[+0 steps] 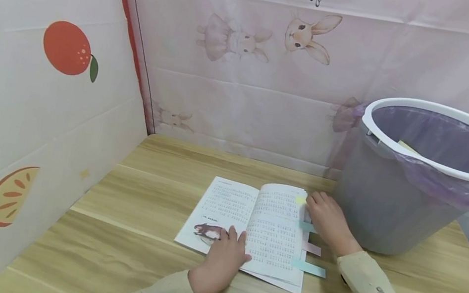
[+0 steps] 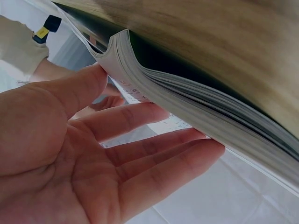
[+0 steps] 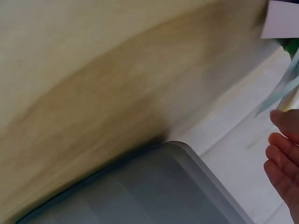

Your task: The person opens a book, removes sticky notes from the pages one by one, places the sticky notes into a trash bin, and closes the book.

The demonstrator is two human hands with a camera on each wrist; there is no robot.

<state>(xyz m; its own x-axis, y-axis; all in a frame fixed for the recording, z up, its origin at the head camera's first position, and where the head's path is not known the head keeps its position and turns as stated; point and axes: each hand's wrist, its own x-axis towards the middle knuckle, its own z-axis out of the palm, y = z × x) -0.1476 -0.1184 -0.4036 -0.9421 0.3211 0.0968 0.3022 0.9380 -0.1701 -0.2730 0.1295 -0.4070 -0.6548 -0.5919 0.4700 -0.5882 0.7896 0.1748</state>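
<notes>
An open book (image 1: 276, 232) of printed text lies on the wooden table. My left hand (image 1: 223, 257) rests near its lower spine, over part of an animal picture; in the left wrist view the fingers of that hand (image 2: 135, 154) are extended along the page edges. At the upper right page edge, my right hand (image 1: 327, 219) pinches the outer end of a yellow sticky tab (image 1: 301, 200); the fingers mostly hide the grip. Further down that edge stick out a teal tab (image 1: 306, 227), a pink tab (image 1: 312, 248) and another teal tab (image 1: 311, 268).
Right beside the right hand stands a grey bin (image 1: 388, 203) with a white rim (image 1: 438, 167) and a purple liner (image 1: 444, 188). Something yellow (image 1: 407, 147) shows inside it. Behind the table (image 1: 126, 211) hangs a rabbit-print sheet (image 1: 239, 112); a fruit-print wall (image 1: 42, 104) is at left.
</notes>
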